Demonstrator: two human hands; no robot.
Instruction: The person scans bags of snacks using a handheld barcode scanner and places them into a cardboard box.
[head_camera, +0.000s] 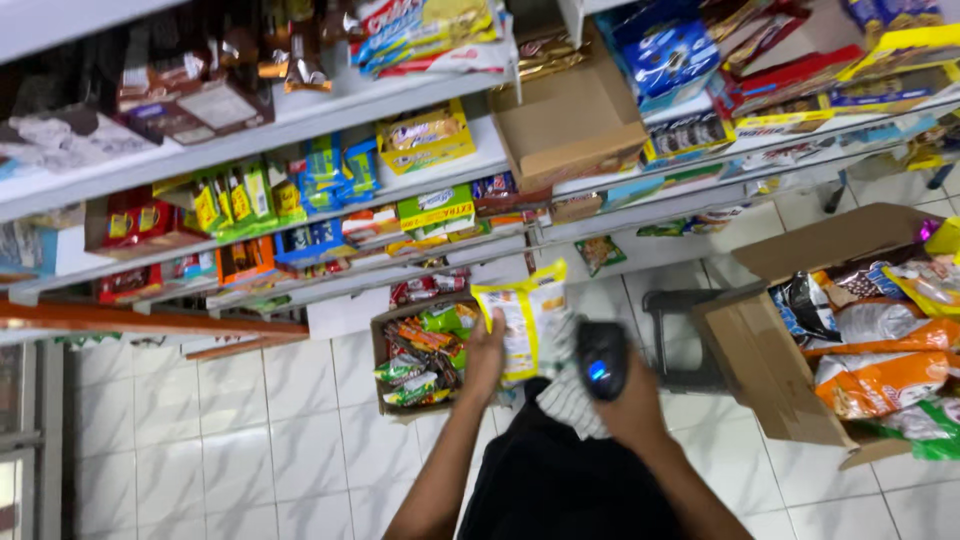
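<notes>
My left hand (484, 360) grips a yellow and white snack packet (522, 318) by its left edge and holds it upright in front of me. My right hand (628, 402) holds a black handheld scanner (601, 358) with a small blue light, just right of the packet and pointing at it. Below and left of the packet, an open cardboard box (378, 345) with several colourful snack packets sits on the white tiled floor.
White store shelves (300, 120) packed with snack boxes and packets fill the top. An empty-looking cardboard box (570, 125) sits on a shelf. A large open carton (760, 365) of bagged snacks stands on the floor at right. A grey stool frame (665, 335) stands beside it.
</notes>
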